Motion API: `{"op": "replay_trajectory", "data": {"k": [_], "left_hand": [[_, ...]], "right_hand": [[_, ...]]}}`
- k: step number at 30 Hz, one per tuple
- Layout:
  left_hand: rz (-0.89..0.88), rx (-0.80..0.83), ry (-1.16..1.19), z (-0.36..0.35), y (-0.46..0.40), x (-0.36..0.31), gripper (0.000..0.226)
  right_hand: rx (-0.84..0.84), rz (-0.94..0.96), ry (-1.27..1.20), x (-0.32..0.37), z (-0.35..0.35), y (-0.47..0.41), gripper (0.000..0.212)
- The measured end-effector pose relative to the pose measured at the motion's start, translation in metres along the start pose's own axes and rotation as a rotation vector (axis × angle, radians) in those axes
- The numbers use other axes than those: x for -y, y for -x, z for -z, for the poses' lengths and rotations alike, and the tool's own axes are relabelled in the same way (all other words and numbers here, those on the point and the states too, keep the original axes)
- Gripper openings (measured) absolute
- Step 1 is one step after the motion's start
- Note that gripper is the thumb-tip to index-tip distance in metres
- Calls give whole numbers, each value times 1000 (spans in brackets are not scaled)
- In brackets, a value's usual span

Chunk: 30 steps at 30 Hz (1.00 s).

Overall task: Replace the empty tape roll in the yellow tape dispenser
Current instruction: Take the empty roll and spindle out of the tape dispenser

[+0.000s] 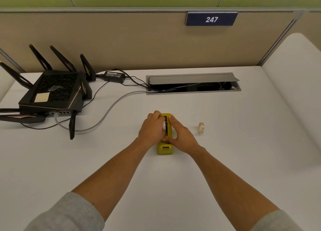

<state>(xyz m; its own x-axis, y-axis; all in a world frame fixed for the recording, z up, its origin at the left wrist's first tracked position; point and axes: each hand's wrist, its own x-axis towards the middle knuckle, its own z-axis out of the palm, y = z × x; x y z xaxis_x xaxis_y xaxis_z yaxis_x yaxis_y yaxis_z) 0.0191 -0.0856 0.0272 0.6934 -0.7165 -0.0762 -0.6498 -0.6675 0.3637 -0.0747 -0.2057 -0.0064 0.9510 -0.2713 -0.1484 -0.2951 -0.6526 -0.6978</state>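
Note:
The yellow tape dispenser (165, 149) lies lengthwise on the white desk, its cutter end toward me. My left hand (152, 128) covers its left side, with fingers curled into the open slot on a white roll core (163, 126) that barely shows. My right hand (180, 135) presses flat against the dispenser's right side, thumb across its top. A clear tape roll (201, 126) stands on edge on the desk to the right, apart from both hands.
A black router with several antennas (52, 91) sits at the back left, with a power brick (114, 76) and cables trailing across the desk. A cable hatch (192, 83) is set into the desk at the back. Partition walls enclose the desk.

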Motion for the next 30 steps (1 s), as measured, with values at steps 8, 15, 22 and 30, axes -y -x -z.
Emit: {"op": "replay_trajectory", "data": {"k": [8, 15, 22, 30], "left_hand": [[-18, -22, -40, 3, -4, -2, 40], [-21, -18, 42, 4, 0, -2, 31], [-31, -36, 80, 8, 3, -3, 29], [-40, -35, 161, 20, 14, 0, 41]], "right_hand": [[13, -15, -13, 3, 1, 1, 97], [20, -28, -8, 7, 2, 2, 95], [12, -50, -48, 11, 1, 5, 93], [-227, -106, -365, 22, 14, 11, 36]]}}
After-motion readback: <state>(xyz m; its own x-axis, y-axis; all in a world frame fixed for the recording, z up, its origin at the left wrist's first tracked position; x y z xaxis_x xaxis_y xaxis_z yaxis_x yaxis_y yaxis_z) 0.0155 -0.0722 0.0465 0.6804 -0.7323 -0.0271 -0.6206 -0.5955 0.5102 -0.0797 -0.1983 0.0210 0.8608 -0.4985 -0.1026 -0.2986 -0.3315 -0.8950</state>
